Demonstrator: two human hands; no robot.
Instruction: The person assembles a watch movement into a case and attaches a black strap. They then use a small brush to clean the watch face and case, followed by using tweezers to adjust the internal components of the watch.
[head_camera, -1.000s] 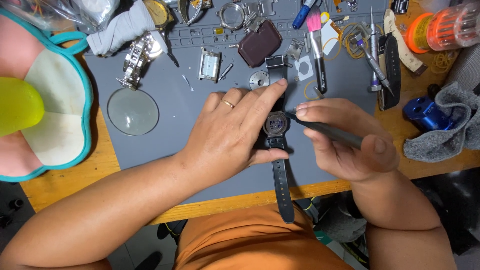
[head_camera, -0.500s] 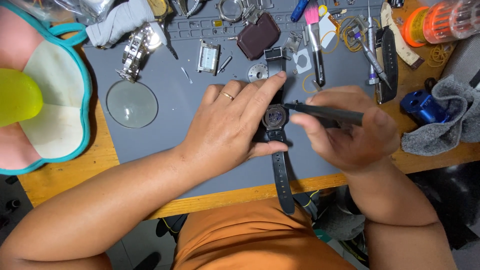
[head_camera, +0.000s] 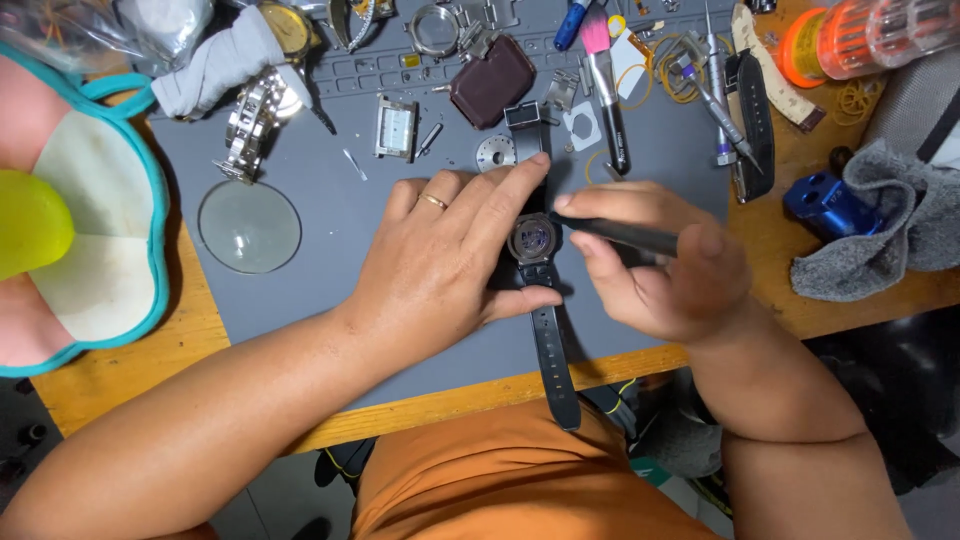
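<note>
Left hand (head_camera: 440, 265) pins a black-strapped watch (head_camera: 535, 240) flat on the grey mat (head_camera: 340, 220), approx. mid-desk, nearer the front edge. Its fingers are spread, not clenched: index laid along the left side of the case up toward the far strap, thumb pressing the near strap just below the case.

Right hand (head_camera: 665, 270) is curled tight round a thin dark tool (head_camera: 620, 235), held pen-style. Tool lies roughly crosswise, tip pointing left and touching, or v. close to, the right rim of the open case back; can't tell which.

Key relation: watch's long axis runs far-to-near, near strap hanging over the desk's front edge (head_camera: 470, 400), so the tool meets the case at about a right angle. Case sits directly left of the right-hand fingertips; both hands are at it, left on the case, right via the tool.

Around: round glass lens (head_camera: 249, 226) toward the left edge, steel-bracelet watch (head_camera: 250, 120) at the far left, pink-tipped brush (head_camera: 603, 85) far of the case, blue block (head_camera: 827, 205) and grey cloth (head_camera: 890, 240) at the right edge.
</note>
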